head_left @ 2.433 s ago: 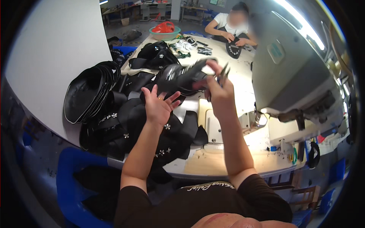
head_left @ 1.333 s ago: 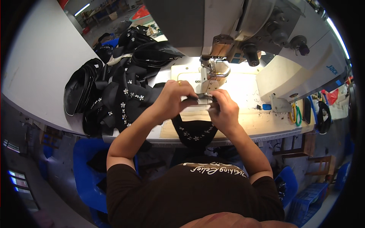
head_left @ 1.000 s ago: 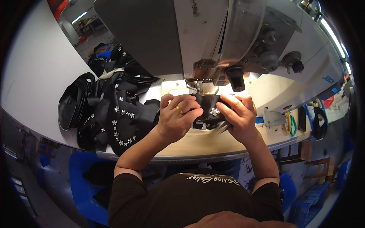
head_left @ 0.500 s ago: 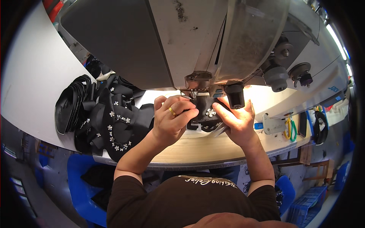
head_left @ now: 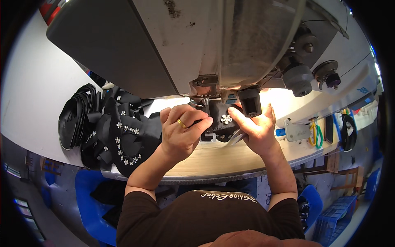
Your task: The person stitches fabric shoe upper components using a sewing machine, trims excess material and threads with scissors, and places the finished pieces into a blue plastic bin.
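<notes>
A black fabric piece with a pale flower-shaped ornament lies under the needle area of a sewing machine. My left hand, with a ring on one finger, is closed in a pinch at the piece's left edge. From the right, the thumb of my right hand presses on the fabric beside the ornament; its other fingers are partly hidden. A silver pointed tool, seemingly scissors or snips, sticks out from under the right palm. More ornaments show on black material nearer me.
A heap of black flower-trimmed pieces and a stack of black curved pieces lie on the left. To the right are a metal plate, scissors with yellow and green handles and a dark phone-like object. The machine head overhangs my hands.
The view has shifted slightly, so the machine sits further left in it. My left hand has drawn a little away from the needle area; the right hand keeps its place on the fabric.
</notes>
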Available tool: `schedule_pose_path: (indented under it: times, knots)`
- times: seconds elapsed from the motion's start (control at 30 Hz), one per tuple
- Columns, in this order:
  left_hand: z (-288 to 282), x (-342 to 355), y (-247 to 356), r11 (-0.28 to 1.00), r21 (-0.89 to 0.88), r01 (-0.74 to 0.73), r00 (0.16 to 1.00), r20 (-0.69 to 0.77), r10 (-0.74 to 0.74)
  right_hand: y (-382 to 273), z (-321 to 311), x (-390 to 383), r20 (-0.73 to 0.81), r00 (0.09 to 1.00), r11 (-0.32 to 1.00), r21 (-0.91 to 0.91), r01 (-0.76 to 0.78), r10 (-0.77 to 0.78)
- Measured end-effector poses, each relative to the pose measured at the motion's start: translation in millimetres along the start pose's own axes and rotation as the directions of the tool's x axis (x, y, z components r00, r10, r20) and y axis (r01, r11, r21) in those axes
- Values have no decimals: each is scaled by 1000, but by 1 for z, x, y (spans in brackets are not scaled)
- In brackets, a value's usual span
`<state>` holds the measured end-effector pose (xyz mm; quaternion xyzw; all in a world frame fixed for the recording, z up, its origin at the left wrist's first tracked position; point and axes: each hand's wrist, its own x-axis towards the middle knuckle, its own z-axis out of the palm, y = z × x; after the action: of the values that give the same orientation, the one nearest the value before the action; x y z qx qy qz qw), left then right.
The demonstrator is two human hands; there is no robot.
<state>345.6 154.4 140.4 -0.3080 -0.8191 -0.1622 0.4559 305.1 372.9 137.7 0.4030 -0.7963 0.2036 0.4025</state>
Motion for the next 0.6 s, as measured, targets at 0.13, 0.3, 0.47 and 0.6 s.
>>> schedule_pose_path:
  times: [0.13,0.3,0.47,0.6]
  knots:
    - [3,-2,-2,1000,18,-1,1000,-19,1,2,3,4,2,1000,1000,-18,17,-17]
    - [-2,-1,-3,999,42,29,999,17,-30,5,9,5,-26,1000,999,-35,12,-13]
    - [-1,-8,4,999,-28,22,999,-45,-23,6,11,8,-66,998,1000,12,-4,5]
    - [0,-6,7,999,-13,34,999,-26,-34,10,12,9,-75,997,1000,2,11,-11]
